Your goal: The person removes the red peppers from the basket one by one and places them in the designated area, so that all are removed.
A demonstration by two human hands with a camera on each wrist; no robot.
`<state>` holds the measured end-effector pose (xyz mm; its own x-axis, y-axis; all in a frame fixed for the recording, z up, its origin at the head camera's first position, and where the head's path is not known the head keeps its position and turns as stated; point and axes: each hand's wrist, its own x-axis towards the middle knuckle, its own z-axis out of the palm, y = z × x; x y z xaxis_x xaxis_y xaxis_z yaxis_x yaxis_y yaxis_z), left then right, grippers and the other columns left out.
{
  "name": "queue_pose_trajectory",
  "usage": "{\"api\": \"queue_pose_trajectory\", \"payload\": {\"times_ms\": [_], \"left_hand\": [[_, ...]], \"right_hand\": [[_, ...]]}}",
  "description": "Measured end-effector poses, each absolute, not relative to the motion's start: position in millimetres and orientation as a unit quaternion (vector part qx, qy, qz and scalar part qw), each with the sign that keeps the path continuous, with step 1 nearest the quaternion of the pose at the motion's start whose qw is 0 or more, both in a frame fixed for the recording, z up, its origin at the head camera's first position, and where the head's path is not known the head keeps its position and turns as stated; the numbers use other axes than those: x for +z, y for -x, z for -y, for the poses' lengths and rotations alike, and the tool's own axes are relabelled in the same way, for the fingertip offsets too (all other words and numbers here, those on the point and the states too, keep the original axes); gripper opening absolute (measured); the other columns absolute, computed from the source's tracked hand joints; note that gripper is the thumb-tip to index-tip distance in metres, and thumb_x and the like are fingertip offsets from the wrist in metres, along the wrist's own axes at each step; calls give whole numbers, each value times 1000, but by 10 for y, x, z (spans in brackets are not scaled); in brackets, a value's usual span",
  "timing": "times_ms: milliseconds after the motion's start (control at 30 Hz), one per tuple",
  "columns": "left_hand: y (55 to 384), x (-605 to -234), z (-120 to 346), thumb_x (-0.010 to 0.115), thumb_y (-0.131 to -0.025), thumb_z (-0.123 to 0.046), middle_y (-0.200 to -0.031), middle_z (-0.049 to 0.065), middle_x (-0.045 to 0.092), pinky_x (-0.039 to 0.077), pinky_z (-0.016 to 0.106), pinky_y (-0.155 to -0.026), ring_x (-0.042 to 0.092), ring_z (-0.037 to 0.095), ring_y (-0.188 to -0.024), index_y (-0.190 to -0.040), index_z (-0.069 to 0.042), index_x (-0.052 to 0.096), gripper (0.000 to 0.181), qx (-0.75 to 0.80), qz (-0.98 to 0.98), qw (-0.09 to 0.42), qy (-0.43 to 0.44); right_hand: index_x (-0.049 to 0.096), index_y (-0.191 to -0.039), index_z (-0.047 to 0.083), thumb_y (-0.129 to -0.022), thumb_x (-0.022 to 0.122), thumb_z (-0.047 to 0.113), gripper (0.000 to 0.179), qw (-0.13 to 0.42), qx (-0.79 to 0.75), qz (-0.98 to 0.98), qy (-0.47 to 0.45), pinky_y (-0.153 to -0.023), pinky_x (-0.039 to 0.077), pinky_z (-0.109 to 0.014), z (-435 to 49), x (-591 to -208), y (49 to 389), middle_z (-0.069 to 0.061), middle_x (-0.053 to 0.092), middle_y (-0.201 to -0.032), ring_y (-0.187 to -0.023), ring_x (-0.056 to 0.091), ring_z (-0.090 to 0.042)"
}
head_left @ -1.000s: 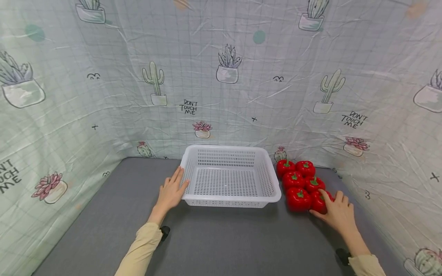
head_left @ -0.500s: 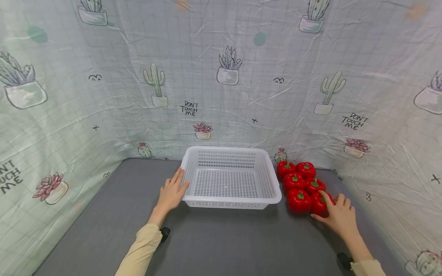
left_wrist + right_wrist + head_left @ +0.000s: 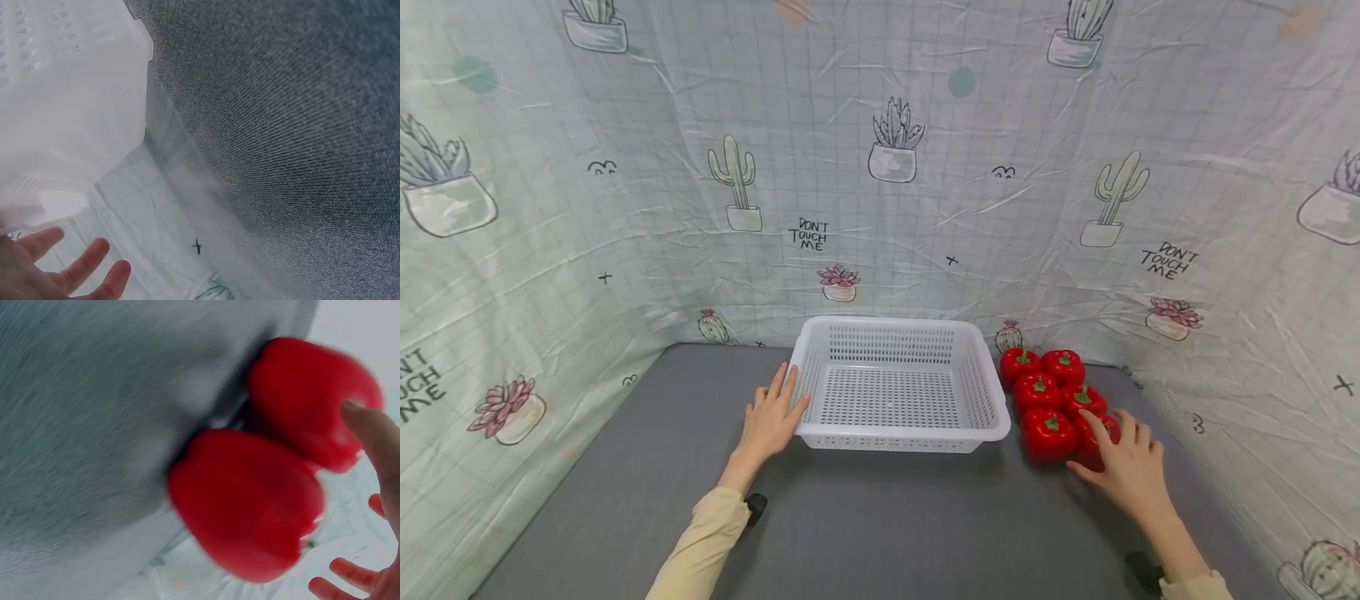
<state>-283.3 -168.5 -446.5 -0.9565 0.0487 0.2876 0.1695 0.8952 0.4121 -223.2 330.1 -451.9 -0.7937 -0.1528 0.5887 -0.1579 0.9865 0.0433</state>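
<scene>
A white perforated plastic basket (image 3: pixel 891 434) stands in the middle of the table in the head view. At its left rim lies my left hand (image 3: pixel 769 421), fingers straight, thumb over the edge. The left wrist view has those fingers (image 3: pixel 87 262) spread beside the basket wall (image 3: pixel 81 119). Several red bell peppers with green stems sit grouped right of the basket. Over the front right bell pepper (image 3: pixel 1090 446) hovers my right hand (image 3: pixel 1131 471), partly hiding it, fingers spread and loosely bent. In the right wrist view, the thumb (image 3: pixel 378 437) overlaps one bell pepper (image 3: pixel 312 400).
Close left of that pepper sits another bell pepper (image 3: pixel 1048 435), with more bell peppers (image 3: pixel 1037 392) behind. A grey cloth (image 3: pixel 880 525) covers the table. Hanging fabric (image 3: pixel 880 250) printed with cacti encloses the back and both sides.
My right hand has shifted slightly left over the front right bell pepper, its fingers covering more of it. The left hand stays at the basket's rim, and the basket has not moved.
</scene>
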Motion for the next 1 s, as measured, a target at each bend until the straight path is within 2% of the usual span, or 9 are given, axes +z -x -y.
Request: {"api": "queue_pose_trajectory", "payload": {"times_ms": [167, 333, 567, 733, 1000], "left_hand": [[2831, -4480, 1684, 35, -92, -46, -147, 13, 23, 34, 53, -81, 35, 36, -115, -142, -6, 21, 66, -260, 955, 131, 50], [2838, -4468, 1699, 37, -92, -45, -147, 13, 23, 34, 55, -84, 35, 37, -115, -141, -3, 22, 66, -295, 947, 116, 53], [2820, -4405, 1787, 34, -92, -47, -149, 13, 18, 30, 58, -89, 32, 41, -117, -142, -6, 21, 66, -339, 935, 90, 62], [2650, -4358, 1837, 41, -90, -46, -149, 15, 18, 31, 58, -88, 33, 39, -117, -143, -8, 16, 70, -328, 934, 110, 87], [2299, -4215, 1905, 54, -85, -43, -149, 10, 18, 32, 55, -85, 33, 35, -121, -144, -16, 13, 77, -245, 946, 159, 139]], "right_hand": [[45, -122, 17, -52, 83, 37, 82, 296, 28, 950, -94, -59, 33, -52, -3153, -4440, 2173, -28, 39, -116, -94, 39, -44], [47, -121, 14, -57, 80, 34, 74, 280, 55, 951, -117, -67, 35, -56, -3031, -4377, 2141, -23, 41, -116, -98, 39, -42], [49, -119, 11, -56, 81, 32, 74, 284, 85, 943, -152, -81, 31, -63, -2851, -4337, 2125, -20, 45, -115, -102, 40, -38], [49, -121, 9, -54, 81, 34, 79, 283, 94, 939, -171, -83, 34, -61, -2733, -4312, 2079, -18, 47, -117, -105, 42, -33], [43, -128, 10, -56, 80, 38, 86, 243, 110, 946, -183, -86, 34, -59, -2590, -4213, 1999, -14, 44, -125, -111, 40, -30]]}}
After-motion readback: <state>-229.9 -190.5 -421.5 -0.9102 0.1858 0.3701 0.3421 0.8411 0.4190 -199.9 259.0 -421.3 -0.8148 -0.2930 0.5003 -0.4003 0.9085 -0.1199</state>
